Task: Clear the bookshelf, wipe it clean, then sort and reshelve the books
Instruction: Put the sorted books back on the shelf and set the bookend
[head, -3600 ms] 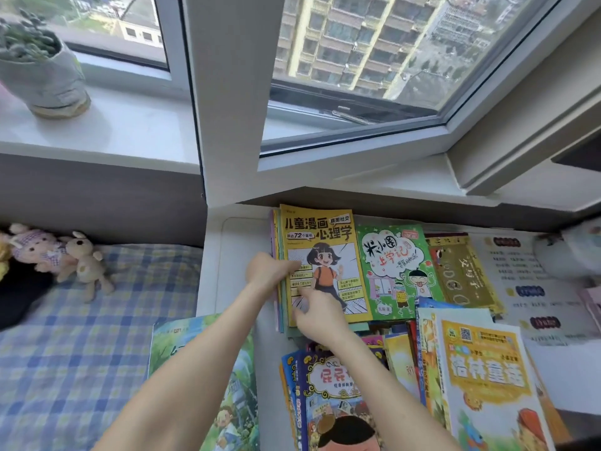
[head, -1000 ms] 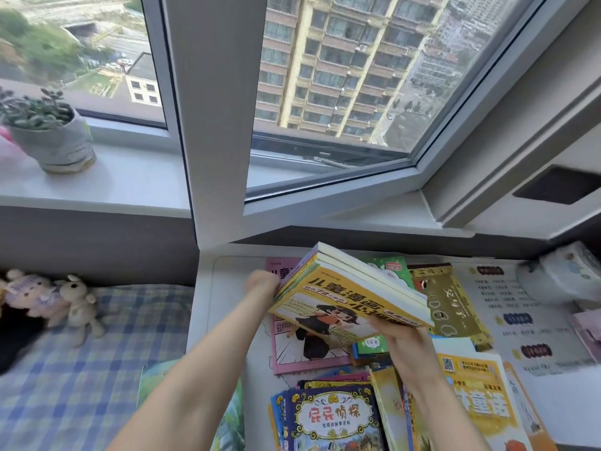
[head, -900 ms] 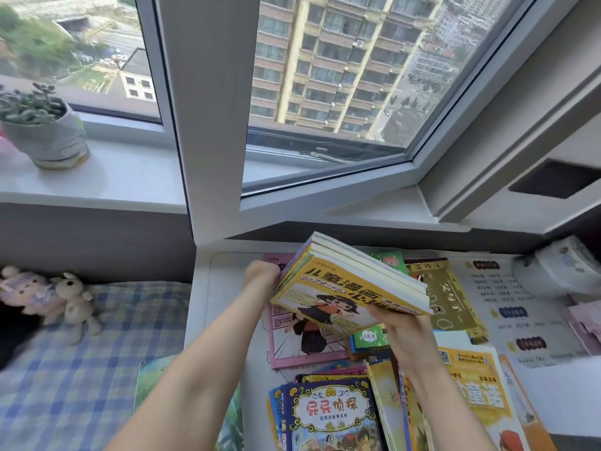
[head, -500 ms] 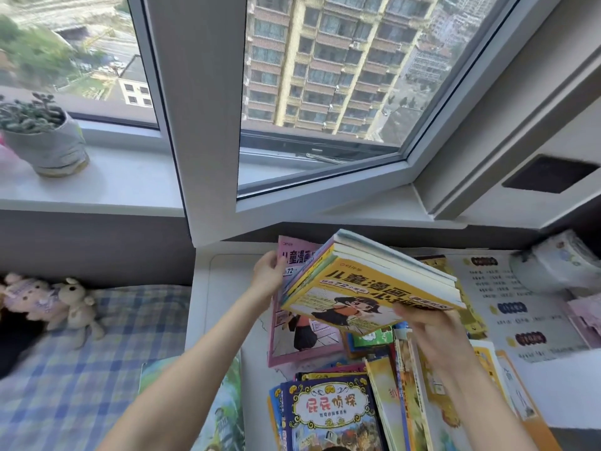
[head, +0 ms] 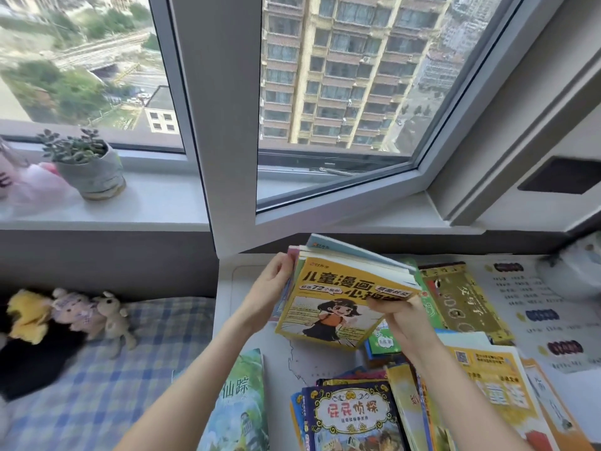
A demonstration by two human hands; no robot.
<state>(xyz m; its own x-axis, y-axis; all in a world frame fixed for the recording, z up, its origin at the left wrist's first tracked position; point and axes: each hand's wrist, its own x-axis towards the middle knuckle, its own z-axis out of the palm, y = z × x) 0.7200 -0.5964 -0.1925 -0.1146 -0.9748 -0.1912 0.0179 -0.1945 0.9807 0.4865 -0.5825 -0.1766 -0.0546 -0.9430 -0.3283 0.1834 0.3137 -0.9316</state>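
I hold a stack of thin children's books (head: 328,307) tilted up above the white desk (head: 247,340); the front one is yellow with a cartoon girl. My left hand (head: 270,288) grips the stack's left edge and my right hand (head: 401,317) grips its right edge. More books lie flat on the desk: a dark blue detective book (head: 351,415), a yellow book (head: 491,392) under my right forearm, an olive-gold book (head: 461,301) and a green one (head: 380,340) partly hidden behind the stack.
A green book (head: 240,405) overhangs the desk's left edge onto a blue checked bed (head: 97,369) with plush toys (head: 94,314). A potted succulent (head: 87,164) stands on the window sill. A printed sheet (head: 536,307) lies at the desk's right. Grey wall panels rise at right.
The stack came off the desk and rose. In the last half second the pink book joined it, and the stack tipped upright with its yellow cover facing me.
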